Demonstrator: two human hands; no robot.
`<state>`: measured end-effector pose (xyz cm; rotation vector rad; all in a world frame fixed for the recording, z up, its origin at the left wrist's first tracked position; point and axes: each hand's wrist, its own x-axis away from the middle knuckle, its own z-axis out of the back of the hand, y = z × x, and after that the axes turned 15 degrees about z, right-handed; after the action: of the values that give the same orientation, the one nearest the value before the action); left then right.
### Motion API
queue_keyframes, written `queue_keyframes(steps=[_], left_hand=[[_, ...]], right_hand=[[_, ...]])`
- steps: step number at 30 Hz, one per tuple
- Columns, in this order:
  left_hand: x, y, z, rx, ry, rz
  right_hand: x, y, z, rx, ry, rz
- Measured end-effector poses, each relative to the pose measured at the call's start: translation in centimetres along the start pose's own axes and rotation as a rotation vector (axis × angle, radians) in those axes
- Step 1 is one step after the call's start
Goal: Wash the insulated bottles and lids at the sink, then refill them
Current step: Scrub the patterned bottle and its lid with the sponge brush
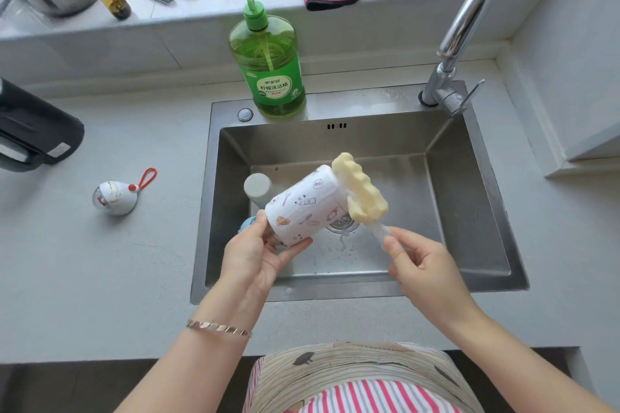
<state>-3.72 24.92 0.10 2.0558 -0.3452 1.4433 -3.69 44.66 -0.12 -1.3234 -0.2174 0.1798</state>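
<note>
Left hand [250,253] grips bottle [303,206]; right hand [417,261] pinches sponge brush [360,189] alongside.

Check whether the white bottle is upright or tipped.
Tipped. The left hand holds the white bottle slanted over the sink.

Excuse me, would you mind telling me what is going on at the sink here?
A person is washing a white patterned bottle over the sink. The left hand grips it near its neck, while the right hand holds a yellow sponge brush by its handle at the bottle's far end. A lid with a red loop lies on the counter.
</note>
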Motion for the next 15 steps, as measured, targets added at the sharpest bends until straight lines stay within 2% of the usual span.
queue_keyframes(steps=[5, 9, 12, 15], left_hand=[[0.3, -0.6, -0.2, -0.125, -0.012, -0.022], [0.1, 0.9, 0.2, -0.032, -0.032, -0.035], [0.2, 0.5, 0.4, -0.143, -0.065, -0.051], [0.4, 0.9, 0.5, -0.111, -0.071, -0.058]], right_hand=[[-0.5, 0.1, 0.4, -0.005, 0.024, -0.013], [-0.1, -0.1, 0.0, -0.017, -0.009, -0.019], [-0.6, 0.1, 0.2, -0.046, 0.023, -0.055], [-0.3, 0.0, 0.3, -0.059, 0.001, -0.07]])
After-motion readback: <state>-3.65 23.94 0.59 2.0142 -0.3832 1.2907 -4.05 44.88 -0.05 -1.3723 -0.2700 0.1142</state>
